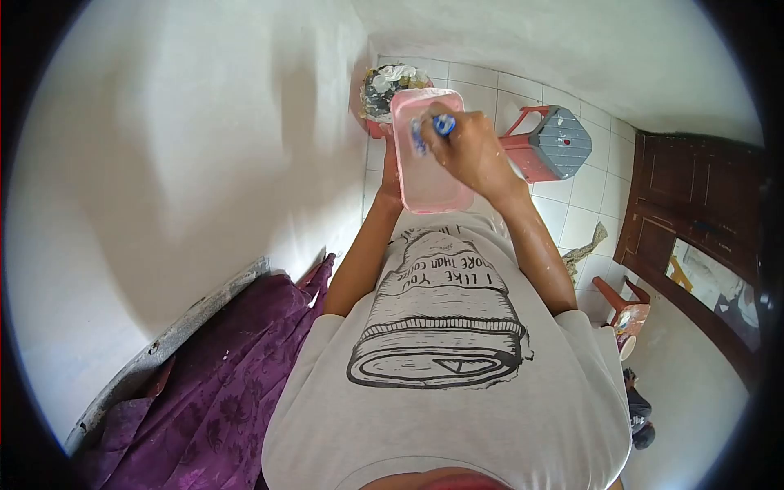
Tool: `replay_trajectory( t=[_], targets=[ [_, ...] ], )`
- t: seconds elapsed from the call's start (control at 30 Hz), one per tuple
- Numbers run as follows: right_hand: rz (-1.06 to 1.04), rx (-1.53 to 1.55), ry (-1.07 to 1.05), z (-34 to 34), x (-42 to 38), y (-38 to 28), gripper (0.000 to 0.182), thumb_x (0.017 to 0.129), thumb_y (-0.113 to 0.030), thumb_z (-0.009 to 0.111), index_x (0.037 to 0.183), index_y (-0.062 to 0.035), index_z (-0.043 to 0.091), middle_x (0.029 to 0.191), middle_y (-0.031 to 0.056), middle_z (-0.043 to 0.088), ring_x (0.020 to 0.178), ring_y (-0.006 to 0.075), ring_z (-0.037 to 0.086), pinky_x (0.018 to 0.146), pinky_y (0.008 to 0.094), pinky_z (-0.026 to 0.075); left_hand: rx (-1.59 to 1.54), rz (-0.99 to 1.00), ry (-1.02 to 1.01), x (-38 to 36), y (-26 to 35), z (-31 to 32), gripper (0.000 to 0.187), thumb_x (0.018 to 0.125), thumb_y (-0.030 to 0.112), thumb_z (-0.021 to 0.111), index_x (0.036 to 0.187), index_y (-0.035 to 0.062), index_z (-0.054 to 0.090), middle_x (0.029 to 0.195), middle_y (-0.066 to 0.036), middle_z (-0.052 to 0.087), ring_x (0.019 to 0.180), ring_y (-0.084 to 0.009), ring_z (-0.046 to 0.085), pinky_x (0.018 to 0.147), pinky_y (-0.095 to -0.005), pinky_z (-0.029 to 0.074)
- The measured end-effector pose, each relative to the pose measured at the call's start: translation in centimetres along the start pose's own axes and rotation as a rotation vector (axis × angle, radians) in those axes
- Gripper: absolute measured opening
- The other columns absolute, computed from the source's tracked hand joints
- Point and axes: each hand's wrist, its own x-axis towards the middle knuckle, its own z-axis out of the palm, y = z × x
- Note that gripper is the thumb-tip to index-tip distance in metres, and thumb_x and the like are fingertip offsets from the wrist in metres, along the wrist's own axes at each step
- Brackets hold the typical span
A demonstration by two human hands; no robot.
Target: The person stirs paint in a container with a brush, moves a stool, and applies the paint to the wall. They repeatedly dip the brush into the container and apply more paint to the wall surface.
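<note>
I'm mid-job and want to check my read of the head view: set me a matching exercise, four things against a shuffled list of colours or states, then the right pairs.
Things
1. Right hand
2. Pink tray
3. Stool nearest the right hand
4. Patterned cloth

Colours or states
A. Grey on top, red below
B. Gripping a blue-ended tool over the tray
C. Purple
D. Held by the left hand

Right pairs: 1-B, 2-D, 3-A, 4-C
</note>
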Motion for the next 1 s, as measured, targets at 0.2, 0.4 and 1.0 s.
replay_trajectory(
  t=[0.2,0.4,1.0],
  targets=[
    [0.124,-0.018,-0.052,-1.5,-2.7,-0.6,0.013,0.089,-0.01,0.064,0.088,0.002,0.06,0.066,0.026,0.06,0.064,0.0458,0.061,0.058,0.05,0.048,-0.096,-0.103,0.007,0.2,0.0,-1.6,0.084,0.095,0.073,0.037,0.154,0.0134,0.03,0.152,-0.011,0.042,0.137,-0.027,0.046,0.115,-0.0446,0.041],
    [0.008,-0.039,0.003,-0.8,-0.5,-1.3,0.014,0.089,-0.011,0.063,0.088,0.0026,0.061,0.069,0.0272,0.06,0.065,0.0455,0.061,0.06,0.0485,0.049,0.029,-0.133,0.013,-0.2,-0.2,-0.6,0.089,0.092,0.078,0.034,0.155,0.0152,0.031,0.149,-0.011,0.046,0.133,-0.028,0.051,0.111,-0.0485,0.045],
    [0.15,-0.183,-0.067,-3.7,-0.4,-3.2,0.018,0.093,-0.014,0.064,0.095,0.0033,0.067,0.061,0.0209,0.058,0.05,0.0304,0.054,0.055,0.0393,0.047,-0.361,-0.077,-0.182,-0.7,0.2,-0.1,0.087,0.091,0.078,0.04,0.153,0.0168,0.033,0.143,-0.011,0.051,0.124,-0.031,0.058,0.105,-0.0503,0.05]
  ],
)
